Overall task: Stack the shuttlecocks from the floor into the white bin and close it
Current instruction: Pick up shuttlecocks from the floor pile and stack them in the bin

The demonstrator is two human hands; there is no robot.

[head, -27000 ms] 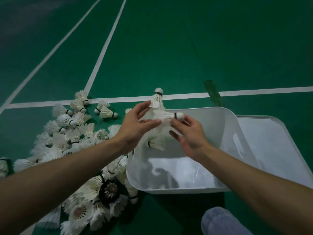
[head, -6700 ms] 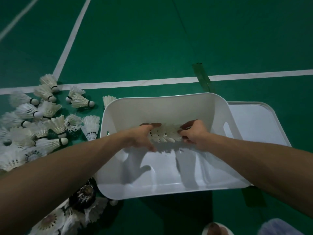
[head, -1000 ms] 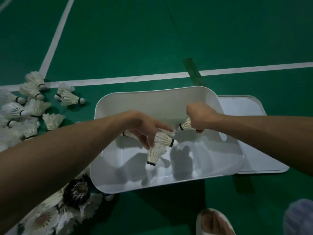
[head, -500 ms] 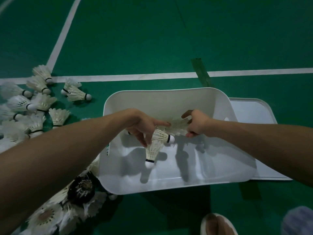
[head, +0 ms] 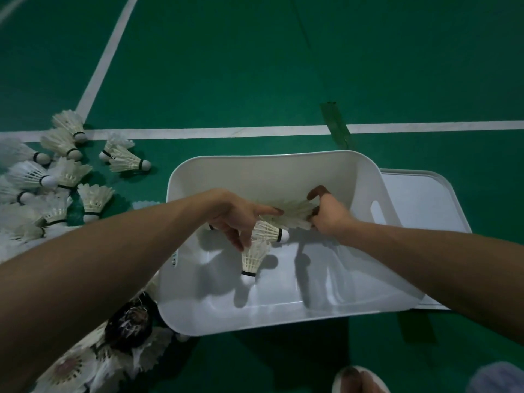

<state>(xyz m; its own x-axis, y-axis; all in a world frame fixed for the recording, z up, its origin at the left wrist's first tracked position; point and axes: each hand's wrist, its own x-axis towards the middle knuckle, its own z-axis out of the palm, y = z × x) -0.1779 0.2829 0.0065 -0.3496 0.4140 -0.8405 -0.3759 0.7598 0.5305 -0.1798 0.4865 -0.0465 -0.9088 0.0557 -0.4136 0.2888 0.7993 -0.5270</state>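
Right hand (head: pixel 326 217) closing on left hand (head: pixel 235 217) since a second ago: a gap was showing between them then, and now both are meeting on one row (head: pixel 295 214) of nested shuttlecocks.

Green floor (head: pixel 255 66) filling the view, white lines (head: pixel 198 131) crossing it.

Bin (head: pixel 255 171) sitting open on the floor, centre of view. Lid (head: pixel 419 199) lying flat against the bin's right side.

Pile (head: pixel 56 180) of white shuttlecocks sprawling over the floor left of the bin and running down to the bottom-left corner.

Both forearms reaching in over the bin's near rim.

Left hand: forefinger stretching straight along the row's left end. Remaining fingers curling down, pinching a pair (head: pixel 259 242) of shuttlecocks beneath the palm. One is lying sideways, cork pointing right. The other is hanging cork down, and I cannot tell whether its cork is touching the bin bottom.

Right hand: fingers curling round the row's right end, thumb sticking up clear of it.

Row hanging level inside the bin, near the far wall, above the bottom.

Dark shuttlecock (head: pixel 130 321) lying among the white ones at the bin's near-left corner.

Tape (head: pixel 334 123), a dark green strip, crossing the white line beyond the bin.

Foot (head: pixel 360 380) in a pale slipper showing at the bottom edge.
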